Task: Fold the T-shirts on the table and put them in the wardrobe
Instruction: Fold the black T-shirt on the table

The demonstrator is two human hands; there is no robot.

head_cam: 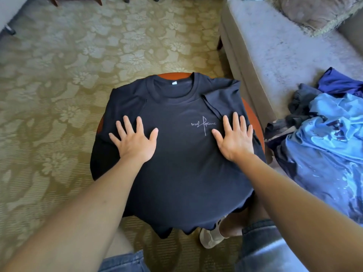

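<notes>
Overhang is the main hazard: the dark navy T-shirt (176, 154), spread at frame centre, outsizes the small round red-brown wooden table (254, 118), so its hanging hem could drag it off during folding. The left hand (135, 140) and right hand (234, 140) press flat on it, fingers spread, well apart. A heap of crumpled blue garments (324, 144) lies on the grey sofa (275, 55), frame right. No wardrobe or other container shows.
</notes>
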